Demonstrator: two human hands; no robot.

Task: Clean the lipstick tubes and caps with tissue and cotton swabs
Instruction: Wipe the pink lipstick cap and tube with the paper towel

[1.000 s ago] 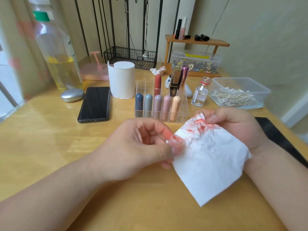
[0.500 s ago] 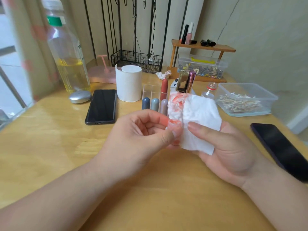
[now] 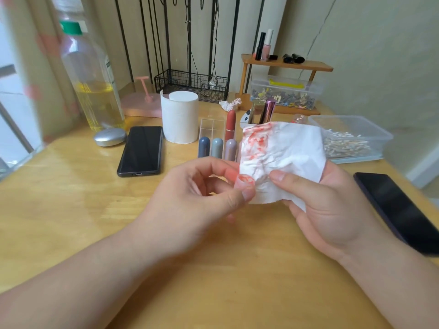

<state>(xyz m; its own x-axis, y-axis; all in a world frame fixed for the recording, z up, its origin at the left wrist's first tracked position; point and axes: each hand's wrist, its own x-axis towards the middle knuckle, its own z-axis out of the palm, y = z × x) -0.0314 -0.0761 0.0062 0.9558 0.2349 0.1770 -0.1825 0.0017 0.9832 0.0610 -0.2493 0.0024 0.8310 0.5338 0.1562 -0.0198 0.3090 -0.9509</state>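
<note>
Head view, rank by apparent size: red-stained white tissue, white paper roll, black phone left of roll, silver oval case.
1. red-stained white tissue (nearest camera)
2. white paper roll, black phone: alike, unranked
3. silver oval case

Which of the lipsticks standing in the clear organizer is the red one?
The brick-red lipstick tube in the back row of the clear plastic organizer, right behind the mauve tube. The slate-blue tube and grey tube stand in front, leftward.

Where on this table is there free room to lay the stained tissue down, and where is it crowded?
Free: the bare table in the near middle, and the wood to the left of the left phone. Crowded: the back, with roll, lipstick rack and swab box; the right phone takes the right edge.
</note>
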